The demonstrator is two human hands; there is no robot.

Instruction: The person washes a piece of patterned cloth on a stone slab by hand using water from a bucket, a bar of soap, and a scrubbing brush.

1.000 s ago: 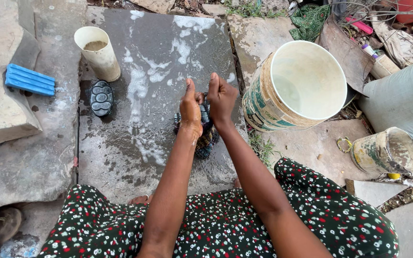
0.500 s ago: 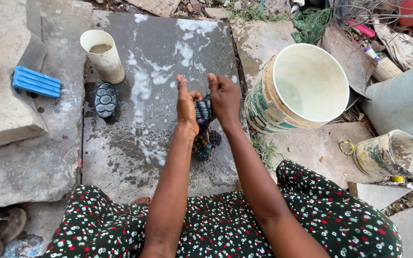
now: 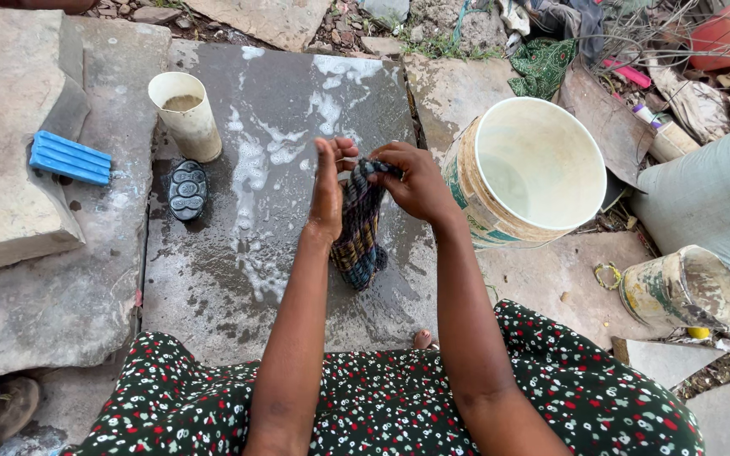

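Now | a wet striped cloth (image 3: 358, 232) is being pinched at its top edge between the left hand (image 3: 329, 190) and right hand (image 3: 416, 181) | it is hanging below them over the soapy stone slab (image 3: 213, 279) | judged soft, limp, slippery; best gripped at the bunched top.

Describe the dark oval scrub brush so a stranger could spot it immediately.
Find the wet, soapy stone slab in front of the person. At its left edge stands a cream cup; the brush lies flat just below it. It is the only black, oval, knobbly thing there, unlike the blue ridged bar further left.
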